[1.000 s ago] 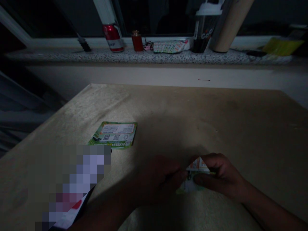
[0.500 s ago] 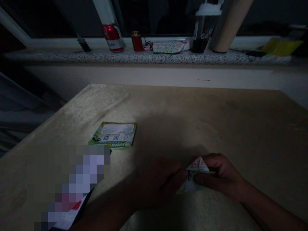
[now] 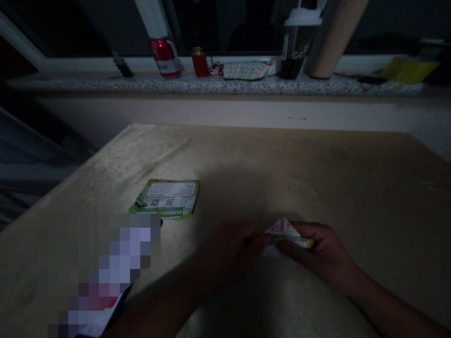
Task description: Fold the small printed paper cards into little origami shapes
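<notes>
Low on the table, right of centre, both hands pinch a small piece of folded paper [image 3: 283, 227]. Its upper part forms a white triangle with orange print, and a green and yellow printed strip runs below. My left hand [image 3: 234, 251] lies in shadow and grips the paper's left side between thumb and fingers. At the other side my right hand [image 3: 313, 244] is closed on it, thumb in front and fingers behind. A green printed card or packet [image 3: 169, 198] lies flat on the table to the left, apart from the hands.
A blurred-out device [image 3: 120, 272] lies at the lower left of the table [image 3: 317, 155]. On the granite sill [image 3: 211, 85] behind stand a red can [image 3: 165, 58], a red bottle [image 3: 200, 63], a crumpled packet [image 3: 248, 70], a lidded cup [image 3: 298, 44] and a cardboard tube [image 3: 336, 37].
Both hands have moved slightly up and left with the paper. Its lower part now shows a narrow green and yellow strip under the triangle, as if folded upward. The card has not moved.
</notes>
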### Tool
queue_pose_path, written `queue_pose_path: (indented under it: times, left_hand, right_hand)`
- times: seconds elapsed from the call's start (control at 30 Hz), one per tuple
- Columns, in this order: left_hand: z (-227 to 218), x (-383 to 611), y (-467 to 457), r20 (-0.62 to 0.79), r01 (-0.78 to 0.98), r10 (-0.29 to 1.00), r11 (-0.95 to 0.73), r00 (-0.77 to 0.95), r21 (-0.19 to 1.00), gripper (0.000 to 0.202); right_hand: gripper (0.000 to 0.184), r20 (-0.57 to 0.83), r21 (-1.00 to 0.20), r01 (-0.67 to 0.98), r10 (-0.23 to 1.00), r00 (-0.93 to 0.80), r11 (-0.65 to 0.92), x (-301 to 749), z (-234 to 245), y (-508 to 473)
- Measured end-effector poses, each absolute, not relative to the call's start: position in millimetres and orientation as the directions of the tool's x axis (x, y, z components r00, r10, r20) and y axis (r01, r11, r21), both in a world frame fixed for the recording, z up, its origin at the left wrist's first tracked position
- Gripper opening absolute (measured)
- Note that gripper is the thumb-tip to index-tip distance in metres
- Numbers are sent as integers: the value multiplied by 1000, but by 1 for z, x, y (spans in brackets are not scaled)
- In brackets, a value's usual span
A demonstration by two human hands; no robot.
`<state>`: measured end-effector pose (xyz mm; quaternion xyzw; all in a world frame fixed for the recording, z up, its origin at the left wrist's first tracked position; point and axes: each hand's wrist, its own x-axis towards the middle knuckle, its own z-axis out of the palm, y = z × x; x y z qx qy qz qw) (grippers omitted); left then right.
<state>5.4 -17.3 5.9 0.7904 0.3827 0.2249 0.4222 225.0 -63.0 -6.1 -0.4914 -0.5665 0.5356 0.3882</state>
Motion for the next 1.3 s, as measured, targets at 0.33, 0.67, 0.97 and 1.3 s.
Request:
queue_pose_path:
  times: [0.33,0.67,0.97,1.3]
  left_hand:
    - [4,11,-20,-123,254,850,-13,513,967,24]
    - [5,12,-21,-212,128,883,174,418,977,24]
    - [10,11,-19,-137,219,899,47,415,975,19]
    - [16,9,-19,-18,278,892,-121,451,953,23]
  right_hand:
    - [15,37,-979,196,992,-119,60,221,-7,-62]
    - [22,583,-699,467,809,-66,542,223,-5,-63]
    - [26,653,-601,516,747,-124,610,218,4,-61]
    - [9,467,-736,455,863,-194,501,221,7,-63]
